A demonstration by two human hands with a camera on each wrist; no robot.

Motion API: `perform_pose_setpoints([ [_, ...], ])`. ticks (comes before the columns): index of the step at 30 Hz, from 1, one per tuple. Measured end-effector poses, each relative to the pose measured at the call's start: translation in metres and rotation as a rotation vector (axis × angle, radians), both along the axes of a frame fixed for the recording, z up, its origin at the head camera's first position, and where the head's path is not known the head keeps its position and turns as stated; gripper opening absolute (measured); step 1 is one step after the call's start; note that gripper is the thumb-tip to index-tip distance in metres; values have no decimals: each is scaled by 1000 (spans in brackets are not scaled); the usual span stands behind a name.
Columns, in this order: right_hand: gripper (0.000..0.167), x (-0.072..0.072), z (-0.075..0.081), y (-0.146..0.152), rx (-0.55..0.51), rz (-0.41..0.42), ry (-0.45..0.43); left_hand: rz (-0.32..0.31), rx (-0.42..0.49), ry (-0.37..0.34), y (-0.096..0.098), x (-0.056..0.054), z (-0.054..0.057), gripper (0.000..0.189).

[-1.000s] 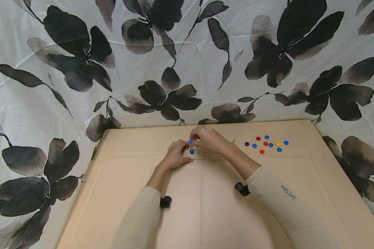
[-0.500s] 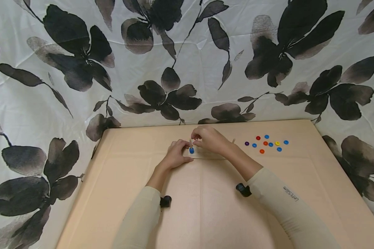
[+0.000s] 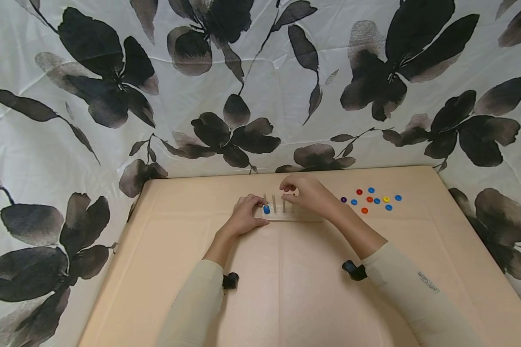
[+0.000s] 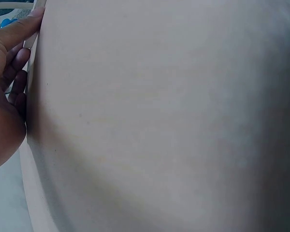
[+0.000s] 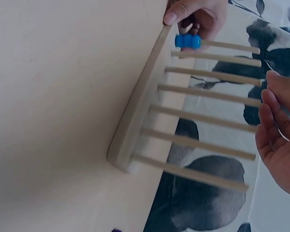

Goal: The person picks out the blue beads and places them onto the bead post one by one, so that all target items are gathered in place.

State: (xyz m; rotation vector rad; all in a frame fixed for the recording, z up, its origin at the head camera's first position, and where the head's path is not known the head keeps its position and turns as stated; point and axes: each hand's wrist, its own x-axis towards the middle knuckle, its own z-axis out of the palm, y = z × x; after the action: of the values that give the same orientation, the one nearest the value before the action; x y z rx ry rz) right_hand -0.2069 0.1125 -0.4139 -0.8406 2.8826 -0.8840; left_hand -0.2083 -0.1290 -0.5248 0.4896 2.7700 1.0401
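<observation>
A wooden peg stand rests near the far edge of the table, with a row of several upright pegs. Blue ring beads sit stacked low on its leftmost peg; the other pegs are bare in the right wrist view. My left hand grips the stand's left end, thumb on the front edge and fingers behind. My right hand hovers at the peg tops, fingers loosely bent with nothing between them. In the left wrist view, the left hand hides most of the stand.
Loose ring beads, several blue, with red, orange, a yellow bead and a purple bead, lie scattered right of the stand. The tan tabletop ends at a floral cloth behind.
A blue bead at the top of the leftmost peg has gone down onto the bead below. My right hand has let go and moved right; the left hand has stayed.
</observation>
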Motion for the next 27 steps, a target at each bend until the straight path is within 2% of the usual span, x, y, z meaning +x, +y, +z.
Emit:
perform_pose_setpoints([
  [8,26,12,8,35,-89,-72,11,-7,3,-1,1,0,0,50],
  [13,25,17,9,66,-109,-111,97,-6,8,-8,1,1,1,50],
  [18,22,18,3,99,-140,-162,158,-5,7,-11,1,1,3,51],
  [27,22,16,-20,151,-134,-296,127,-10,-10,0,0,2,3,52],
])
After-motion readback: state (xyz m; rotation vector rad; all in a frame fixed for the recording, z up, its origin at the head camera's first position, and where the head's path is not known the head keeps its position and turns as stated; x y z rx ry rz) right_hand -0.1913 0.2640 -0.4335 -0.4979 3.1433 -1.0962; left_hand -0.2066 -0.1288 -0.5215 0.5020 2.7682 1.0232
